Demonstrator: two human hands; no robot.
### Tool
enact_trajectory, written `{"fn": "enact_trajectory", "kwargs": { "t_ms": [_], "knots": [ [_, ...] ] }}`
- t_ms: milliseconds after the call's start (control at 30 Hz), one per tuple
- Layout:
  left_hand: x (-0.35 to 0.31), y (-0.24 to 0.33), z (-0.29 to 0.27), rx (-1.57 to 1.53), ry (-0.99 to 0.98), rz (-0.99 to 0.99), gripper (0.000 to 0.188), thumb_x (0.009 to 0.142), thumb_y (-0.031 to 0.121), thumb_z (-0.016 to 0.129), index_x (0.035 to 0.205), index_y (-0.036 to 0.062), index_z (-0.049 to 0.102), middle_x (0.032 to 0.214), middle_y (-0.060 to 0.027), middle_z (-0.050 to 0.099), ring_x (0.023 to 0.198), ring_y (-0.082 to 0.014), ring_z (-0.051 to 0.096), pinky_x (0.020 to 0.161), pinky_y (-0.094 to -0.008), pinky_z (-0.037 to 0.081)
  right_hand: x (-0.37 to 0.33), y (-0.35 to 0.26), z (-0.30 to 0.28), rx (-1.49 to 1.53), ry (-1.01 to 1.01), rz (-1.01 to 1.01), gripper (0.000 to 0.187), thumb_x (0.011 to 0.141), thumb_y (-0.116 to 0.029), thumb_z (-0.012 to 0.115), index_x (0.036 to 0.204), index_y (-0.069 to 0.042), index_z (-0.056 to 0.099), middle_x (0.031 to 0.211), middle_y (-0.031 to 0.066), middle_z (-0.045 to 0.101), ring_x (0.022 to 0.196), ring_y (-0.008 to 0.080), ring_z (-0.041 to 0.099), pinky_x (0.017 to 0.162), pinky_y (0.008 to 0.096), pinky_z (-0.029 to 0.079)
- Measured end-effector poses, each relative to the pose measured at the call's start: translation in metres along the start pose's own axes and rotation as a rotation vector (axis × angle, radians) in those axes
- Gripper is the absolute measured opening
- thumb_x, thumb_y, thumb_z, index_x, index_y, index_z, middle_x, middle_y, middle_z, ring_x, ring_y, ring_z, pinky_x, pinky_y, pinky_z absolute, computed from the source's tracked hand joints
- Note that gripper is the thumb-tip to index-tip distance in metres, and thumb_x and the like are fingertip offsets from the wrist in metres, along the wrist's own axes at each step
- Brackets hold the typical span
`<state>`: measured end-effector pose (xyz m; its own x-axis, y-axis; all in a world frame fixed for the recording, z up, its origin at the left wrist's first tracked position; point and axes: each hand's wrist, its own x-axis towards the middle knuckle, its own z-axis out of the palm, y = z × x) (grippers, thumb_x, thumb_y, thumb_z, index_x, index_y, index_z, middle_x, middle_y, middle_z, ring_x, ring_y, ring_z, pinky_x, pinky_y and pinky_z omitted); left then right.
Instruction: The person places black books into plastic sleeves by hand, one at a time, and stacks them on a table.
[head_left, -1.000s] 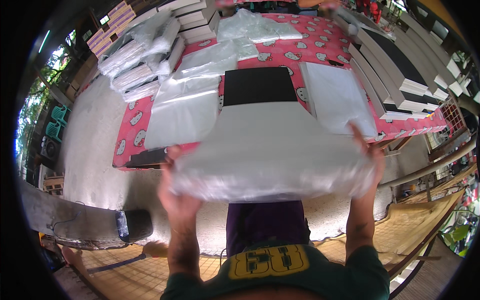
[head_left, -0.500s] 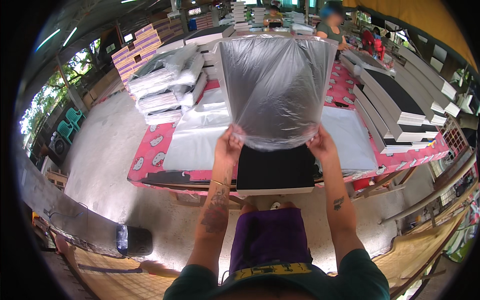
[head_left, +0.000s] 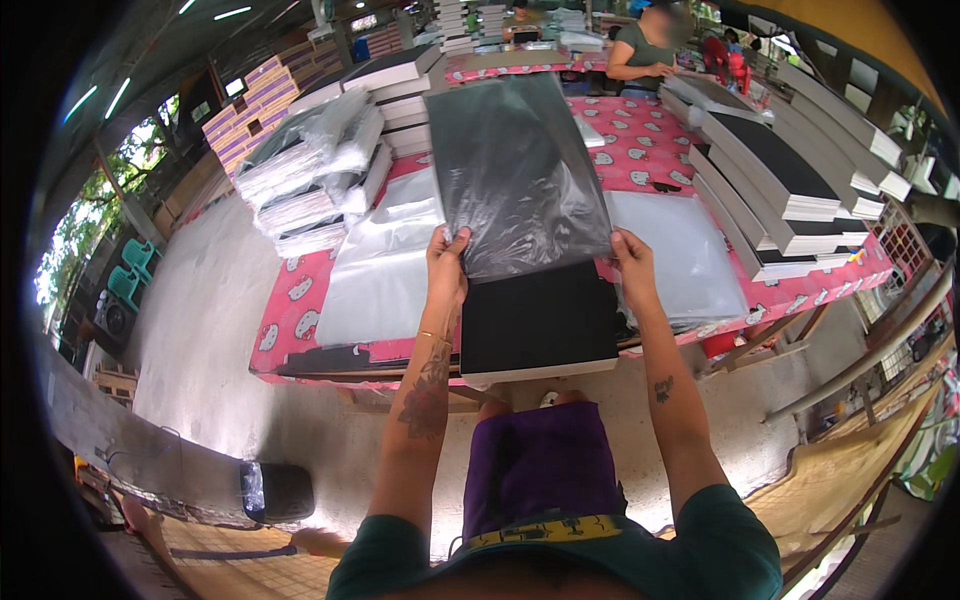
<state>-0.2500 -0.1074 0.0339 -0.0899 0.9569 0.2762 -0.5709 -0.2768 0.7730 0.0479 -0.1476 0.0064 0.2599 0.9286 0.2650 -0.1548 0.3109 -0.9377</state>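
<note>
Between my two hands is a clear plastic bag [head_left: 520, 180] with a dark, flat sheet in it, its far end tipped away from me. My left hand [head_left: 448, 265] pinches the near left corner, thumb on top. At the near right corner, my right hand [head_left: 633, 268] grips the bag's edge between thumb and fingers. Just below the bag, a stack of black sheets [head_left: 540, 325] with pale edges lies at the table's front edge. Flat clear plastic bags lie on either side, one pile by my left hand [head_left: 375, 270] and another pile [head_left: 680, 255] by my right.
The table [head_left: 295, 300] has a pink patterned cover. Wrapped packs [head_left: 310, 180] are piled at left, with cartons [head_left: 265, 95] behind. Several stacks of black-topped boards [head_left: 775, 175] stand at right. Beyond the table is a person [head_left: 640, 50]. A dark bin [head_left: 278, 490] stands on the floor.
The bag has come down from a raised, bulging position to a flatter one, and its far end has shifted left. Both hands still hold its near corners. The view has turned slightly.
</note>
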Motion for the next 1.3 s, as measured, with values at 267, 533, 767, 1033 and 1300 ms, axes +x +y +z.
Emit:
{"fn": "enact_trajectory", "kwargs": {
  "t_ms": [267, 533, 767, 1033, 1300],
  "knots": [
    [-0.014, 0.010, 0.071, -0.054, -0.020, 0.170, 0.014, 0.089, 0.004, 0.062, 0.101, 0.0044, 0.056, 0.090, 0.0003, 0.059, 0.081, -0.0062, 0.051, 0.076, -0.0221, 0.041, -0.033, -0.066, 0.030, 0.772, 0.215, 0.079, 0.032, 0.095, -0.018, 0.055, 0.125, -0.008, 0.048, 0.107, 0.0036, 0.057, 0.098, 0.0145, 0.055, 0.086, 0.0332, 0.045],
    [-0.113, -0.044, 0.100, 0.275, -0.372, -0.422, 0.032, 0.096, 0.028, 0.053, 0.103, -0.0029, 0.058, 0.086, -0.0164, 0.067, 0.072, -0.0235, 0.068, 0.066, -0.0316, 0.057, 0.029, -0.052, -0.014, 0.874, 0.662, -0.265, 0.050, 0.088, 0.006, 0.050, 0.134, -0.011, 0.037, 0.114, 0.0091, 0.054, 0.090, 0.0193, 0.059, 0.076, 0.0322, 0.053],
    [-0.047, 0.059, -0.143, 1.305, -0.055, 0.250, 0.016, 0.084, 0.012, 0.067, 0.092, -0.0015, 0.066, 0.082, -0.0146, 0.067, 0.073, -0.0222, 0.066, 0.067, -0.0317, 0.050, 0.004, -0.008, -0.130, 0.713, 0.875, -0.209, 0.064, 0.086, 0.009, 0.042, 0.144, -0.010, 0.022, 0.121, 0.0118, 0.051, 0.103, 0.0239, 0.057, 0.084, 0.0380, 0.051],
    [-0.020, 0.052, -0.192, 1.580, -0.235, 0.136, 0.008, 0.082, 0.006, 0.057, 0.087, 0.0004, 0.060, 0.075, -0.0176, 0.064, 0.067, -0.0305, 0.063, 0.062, -0.0376, 0.048, -0.030, 0.017, -0.184, 0.305, 1.159, -0.014, 0.038, 0.090, -0.013, 0.049, 0.128, -0.006, 0.047, 0.120, 0.0103, 0.055, 0.109, 0.0240, 0.053, 0.091, 0.0394, 0.041],
    [-0.059, 0.088, -0.039, 0.814, -0.069, 0.026, 0.032, 0.096, 0.036, 0.053, 0.090, 0.0051, 0.056, 0.075, -0.0010, 0.055, 0.064, -0.0065, 0.049, 0.053, -0.0223, 0.042, -0.120, -0.064, 0.031, 0.112, -0.391, 0.184, 0.035, 0.091, -0.033, 0.060, 0.104, -0.001, 0.063, 0.097, 0.0084, 0.063, 0.087, 0.0174, 0.060, 0.078, 0.0292, 0.049]
  ]
}}
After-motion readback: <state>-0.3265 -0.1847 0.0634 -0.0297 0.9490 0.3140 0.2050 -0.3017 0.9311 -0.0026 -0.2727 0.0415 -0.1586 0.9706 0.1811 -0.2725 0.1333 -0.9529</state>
